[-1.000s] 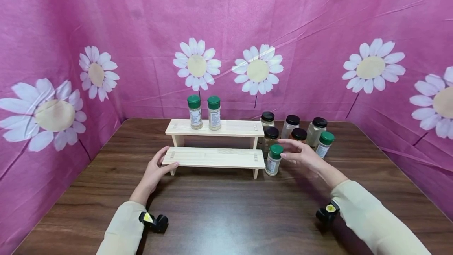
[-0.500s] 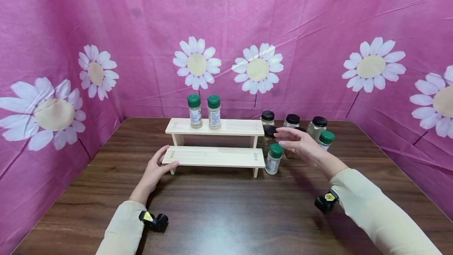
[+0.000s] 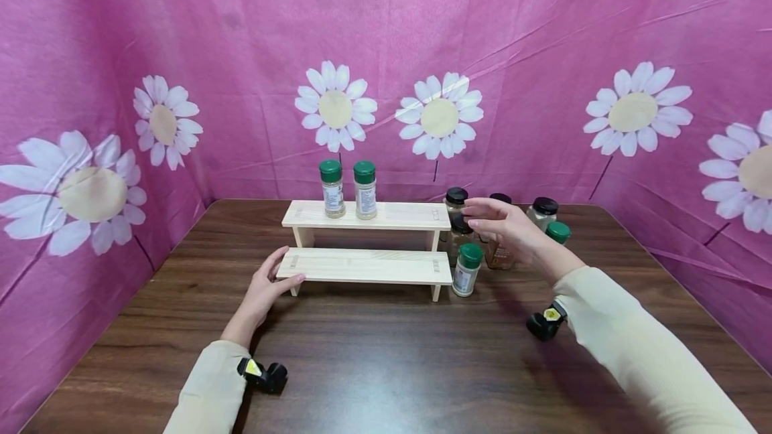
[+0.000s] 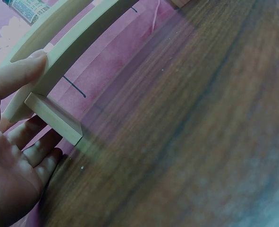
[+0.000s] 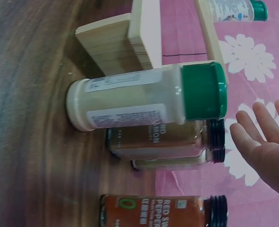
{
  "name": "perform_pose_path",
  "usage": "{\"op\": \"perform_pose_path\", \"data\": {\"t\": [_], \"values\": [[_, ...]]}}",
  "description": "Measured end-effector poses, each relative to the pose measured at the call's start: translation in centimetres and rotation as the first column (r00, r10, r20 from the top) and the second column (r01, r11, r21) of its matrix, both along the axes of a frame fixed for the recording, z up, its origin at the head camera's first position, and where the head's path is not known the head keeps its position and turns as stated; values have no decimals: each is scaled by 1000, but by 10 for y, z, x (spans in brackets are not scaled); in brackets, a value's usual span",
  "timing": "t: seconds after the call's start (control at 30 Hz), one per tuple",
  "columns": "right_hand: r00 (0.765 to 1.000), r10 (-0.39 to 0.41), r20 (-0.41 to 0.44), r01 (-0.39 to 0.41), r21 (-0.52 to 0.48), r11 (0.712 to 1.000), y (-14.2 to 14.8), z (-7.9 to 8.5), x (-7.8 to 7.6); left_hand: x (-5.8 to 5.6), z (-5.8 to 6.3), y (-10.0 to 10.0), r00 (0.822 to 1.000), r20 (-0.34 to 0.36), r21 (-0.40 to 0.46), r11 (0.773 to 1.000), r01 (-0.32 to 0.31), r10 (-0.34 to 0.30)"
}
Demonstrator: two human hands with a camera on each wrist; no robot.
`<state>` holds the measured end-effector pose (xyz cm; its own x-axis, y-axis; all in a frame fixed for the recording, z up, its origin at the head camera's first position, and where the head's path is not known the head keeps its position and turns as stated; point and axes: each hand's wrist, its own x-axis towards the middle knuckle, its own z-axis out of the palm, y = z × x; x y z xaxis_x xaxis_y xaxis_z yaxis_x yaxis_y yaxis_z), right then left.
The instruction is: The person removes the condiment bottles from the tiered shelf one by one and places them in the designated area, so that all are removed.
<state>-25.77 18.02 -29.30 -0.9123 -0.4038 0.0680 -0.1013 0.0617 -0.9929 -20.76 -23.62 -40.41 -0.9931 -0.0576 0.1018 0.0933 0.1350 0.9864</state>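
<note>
A two-tier wooden rack (image 3: 362,266) stands on the table, its left lower end held by my left hand (image 3: 261,297). In the left wrist view the thumb (image 4: 23,73) lies on the board's edge, with the fingers around the support leg (image 4: 59,120). My right hand (image 3: 512,232), fingers extended and holding nothing, hovers over the spice jars right of the rack. Below it, a green-capped shaker (image 3: 464,278) stands beside the lower board. Behind that shaker are a black-lidded cinnamon jar (image 5: 158,139) and a jar labelled red sweet pepper (image 5: 151,213). My hand partly hides the other jars.
Two green-capped shakers, one on the left (image 3: 333,198) and one beside it (image 3: 365,198), stand on the upper board. Farther right are a black-lidded jar (image 3: 543,211) and another green-capped shaker (image 3: 558,232). A pink flowered cloth (image 3: 386,32) hangs behind the table (image 3: 374,353).
My right hand has moved up and back, away from the green-capped shaker by the rack, to over the black-lidded jars. The left hand has stayed at the rack.
</note>
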Motion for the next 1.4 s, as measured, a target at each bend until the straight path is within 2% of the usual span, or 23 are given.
{"op": "perform_pose_path", "data": {"t": [0.17,0.6,0.77,1.17,1.4], "values": [[1000,-12,-14,12,40,999,-9,8,-7,-1,0,0,1000,-5,4,1000,-3,3],[1000,-14,-26,15,28,1000,-32,19,-20,2,2,1,1000,11,-8,1000,7,-7],[999,17,-37,-18,-19,1000,-42,20,-25,3,3,1,1000,15,-18,1000,3,-3],[1000,8,23,-5,-102,995,-69,19,-30,2,3,2,1000,20,-16,1000,6,-5],[999,-19,27,21,-75,997,-84,20,-31,2,3,2,1000,13,-13,1000,6,-6]]}}
